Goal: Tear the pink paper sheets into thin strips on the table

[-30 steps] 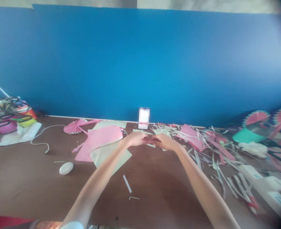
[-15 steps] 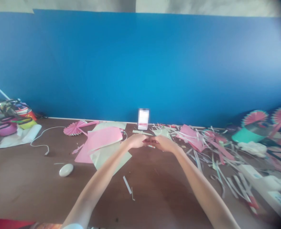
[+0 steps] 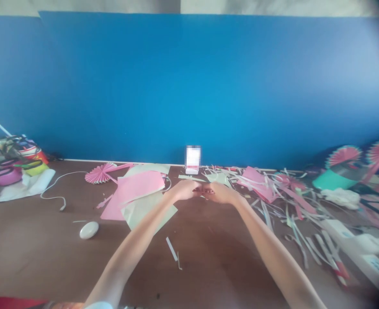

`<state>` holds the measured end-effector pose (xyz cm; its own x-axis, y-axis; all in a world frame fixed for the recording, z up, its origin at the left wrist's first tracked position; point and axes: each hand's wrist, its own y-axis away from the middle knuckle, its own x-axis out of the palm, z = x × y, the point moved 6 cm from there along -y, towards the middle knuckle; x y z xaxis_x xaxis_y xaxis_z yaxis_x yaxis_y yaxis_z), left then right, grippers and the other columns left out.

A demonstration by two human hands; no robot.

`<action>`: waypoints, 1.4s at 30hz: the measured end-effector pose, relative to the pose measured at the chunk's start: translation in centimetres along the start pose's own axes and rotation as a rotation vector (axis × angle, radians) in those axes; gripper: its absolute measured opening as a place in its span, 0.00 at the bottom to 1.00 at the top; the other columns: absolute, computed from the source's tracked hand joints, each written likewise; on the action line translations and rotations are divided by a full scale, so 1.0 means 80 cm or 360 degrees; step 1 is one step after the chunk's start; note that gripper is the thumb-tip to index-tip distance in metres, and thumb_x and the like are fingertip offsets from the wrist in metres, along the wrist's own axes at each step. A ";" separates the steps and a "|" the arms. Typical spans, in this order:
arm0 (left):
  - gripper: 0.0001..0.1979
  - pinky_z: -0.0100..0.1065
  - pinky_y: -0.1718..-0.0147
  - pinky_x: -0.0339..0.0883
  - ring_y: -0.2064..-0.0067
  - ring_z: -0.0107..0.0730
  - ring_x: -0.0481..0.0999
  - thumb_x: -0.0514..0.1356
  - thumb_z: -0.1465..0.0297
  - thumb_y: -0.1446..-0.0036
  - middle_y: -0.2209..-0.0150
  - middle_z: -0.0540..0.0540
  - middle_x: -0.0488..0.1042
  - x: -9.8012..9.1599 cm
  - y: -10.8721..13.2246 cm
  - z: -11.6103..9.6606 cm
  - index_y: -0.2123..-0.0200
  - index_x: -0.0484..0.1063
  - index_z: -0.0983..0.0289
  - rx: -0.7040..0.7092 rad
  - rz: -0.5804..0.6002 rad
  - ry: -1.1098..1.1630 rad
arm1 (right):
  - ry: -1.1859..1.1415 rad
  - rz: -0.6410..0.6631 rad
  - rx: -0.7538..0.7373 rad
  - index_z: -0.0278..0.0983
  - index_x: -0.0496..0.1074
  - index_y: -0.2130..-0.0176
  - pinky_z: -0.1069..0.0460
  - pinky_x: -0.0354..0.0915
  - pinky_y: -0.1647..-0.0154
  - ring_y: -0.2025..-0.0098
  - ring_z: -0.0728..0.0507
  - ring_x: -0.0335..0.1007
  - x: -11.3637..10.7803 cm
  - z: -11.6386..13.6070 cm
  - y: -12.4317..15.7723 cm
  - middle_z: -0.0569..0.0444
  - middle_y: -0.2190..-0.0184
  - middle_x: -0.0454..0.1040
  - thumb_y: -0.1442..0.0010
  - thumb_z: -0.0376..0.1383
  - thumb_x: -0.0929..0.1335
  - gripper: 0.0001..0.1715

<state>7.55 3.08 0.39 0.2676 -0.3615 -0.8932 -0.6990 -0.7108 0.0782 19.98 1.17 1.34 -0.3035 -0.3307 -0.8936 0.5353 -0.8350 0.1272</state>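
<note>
My left hand [image 3: 186,189] and my right hand [image 3: 220,192] meet at the middle of the table, fingertips against fingertips, both with curled fingers. What lies between the fingers, if anything, is too small and hidden to make out. Just behind them stands an upright phone [image 3: 192,159] with a blurred-out screen. Left of my left hand lie pink paper sheets [image 3: 141,186] over pale green sheets [image 3: 149,214]. Right of my right hand is a folded pink paper piece [image 3: 260,184] among many thin paper strips [image 3: 267,216].
A pink pleated paper fan [image 3: 101,173] and a white computer mouse [image 3: 89,230] are at left, with pouches [image 3: 5,175] beyond. At right are a green container [image 3: 334,179], black-handled scissors [image 3: 376,201], a white power strip [image 3: 353,244] and a red-ended cutter [image 3: 340,274]. A blue panel [image 3: 189,86] stands behind.
My hands stay together in nearly the same place, with the fingers shifting slightly. The view has tilted a little; the things on the table have not moved.
</note>
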 end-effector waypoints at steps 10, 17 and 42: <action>0.12 0.30 0.65 0.61 0.60 0.36 0.75 0.57 0.58 0.43 0.59 0.52 0.76 0.003 -0.005 0.007 0.61 0.72 0.59 -0.0021 -0.0066 0.0091 | -0.0065 0.0013 -0.0098 0.39 0.73 0.68 0.54 0.53 0.75 0.76 0.48 0.65 0.000 0.001 -0.001 0.54 0.75 0.75 0.39 0.43 0.60 0.17; 0.12 0.30 0.65 0.62 0.60 0.36 0.74 0.58 0.59 0.44 0.58 0.51 0.75 0.000 -0.003 0.003 0.62 0.72 0.60 -0.0019 -0.0111 0.0155 | 0.0008 -0.0023 -0.0070 0.37 0.72 0.72 0.54 0.51 0.76 0.77 0.48 0.63 0.001 -0.005 -0.002 0.52 0.76 0.74 0.40 0.41 0.61 0.16; 0.09 0.28 0.68 0.62 0.63 0.32 0.74 0.60 0.63 0.45 0.63 0.50 0.76 -0.004 -0.004 0.004 0.63 0.71 0.62 0.0030 -0.0207 0.0251 | -0.0072 -0.0023 -0.0100 0.39 0.75 0.62 0.54 0.52 0.74 0.76 0.48 0.64 -0.003 0.004 0.000 0.52 0.74 0.74 0.38 0.50 0.58 0.24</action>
<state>7.50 3.64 0.55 0.4562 -0.3582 -0.8146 -0.6634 -0.7470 -0.0430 19.82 1.10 1.68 -0.3462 -0.3392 -0.8747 0.5783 -0.8113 0.0858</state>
